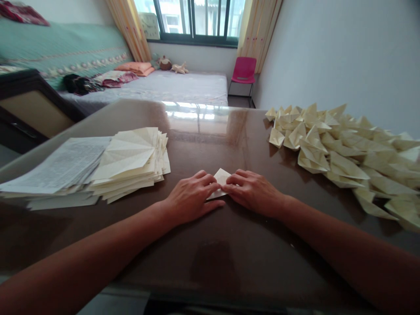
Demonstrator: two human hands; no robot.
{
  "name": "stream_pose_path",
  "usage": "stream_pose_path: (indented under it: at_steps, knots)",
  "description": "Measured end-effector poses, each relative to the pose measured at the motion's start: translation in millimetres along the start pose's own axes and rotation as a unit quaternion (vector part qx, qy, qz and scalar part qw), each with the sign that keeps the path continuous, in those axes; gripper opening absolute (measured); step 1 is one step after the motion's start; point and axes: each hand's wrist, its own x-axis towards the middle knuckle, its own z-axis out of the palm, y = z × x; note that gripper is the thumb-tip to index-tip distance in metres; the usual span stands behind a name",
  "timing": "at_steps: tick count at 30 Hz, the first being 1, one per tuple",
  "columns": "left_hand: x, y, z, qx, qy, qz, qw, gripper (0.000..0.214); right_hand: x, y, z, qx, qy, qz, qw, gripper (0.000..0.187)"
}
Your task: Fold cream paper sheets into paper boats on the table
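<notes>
A small cream folded paper (222, 176) lies on the brown glossy table (210, 245), its pointed top showing between my hands. My left hand (193, 197) presses on its left side, fingers bent and thumb stretched along the near edge. From the right, my right hand (254, 192) holds the paper down with curled fingertips. The fingers cover much of the lower part of the paper. To the left is a stack of creased cream sheets (131, 153). A large heap of folded paper boats (348, 153) spreads over the table's right side.
Printed white sheets (62, 162) lie partly under the cream stack. Beyond the table are a bed (197, 89), a pink chair (244, 70) and a window (193, 22). A dark wooden cabinet (33, 105) stands at the left, a white wall (344, 57) at the right.
</notes>
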Motion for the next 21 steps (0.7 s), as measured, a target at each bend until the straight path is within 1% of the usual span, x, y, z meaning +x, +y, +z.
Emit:
stream_pose_path:
  at_steps: [3,5,8,11,14,17,21]
  knots:
    - [0.1,1.6,0.4,0.023,-0.015,-0.002,1.000,0.028,-1.1,5.2,-4.3,0.050,-0.008,0.002,0.999,0.023]
    - [1.3,-1.2,-0.1,0.018,-0.020,-0.011,1.000,0.030,-2.5,12.0,-8.5,0.101,-0.023,0.017,0.994,0.022]
    - [3.9,-8.3,-1.1,-0.022,-0.028,-0.034,0.999,0.029,-4.0,23.3,-11.2,0.176,-0.045,0.064,0.981,0.021]
    - [5.6,-13.5,-0.1,-0.050,-0.024,-0.069,0.996,0.029,-3.9,30.5,-5.6,0.219,-0.043,0.125,0.967,0.022]
    - [6.2,-14.1,3.5,-0.051,-0.009,-0.098,0.994,0.028,-3.1,31.8,3.3,0.205,-0.018,0.176,0.963,0.021]
    - [6.5,-12.3,7.5,-0.041,0.000,-0.108,0.993,0.028,-2.5,29.7,8.6,0.170,-0.011,0.198,0.965,0.021]
    - [7.6,-10.2,9.4,-0.018,-0.003,-0.115,0.993,0.030,-1.2,26.9,10.0,0.122,-0.006,0.228,0.966,0.024]
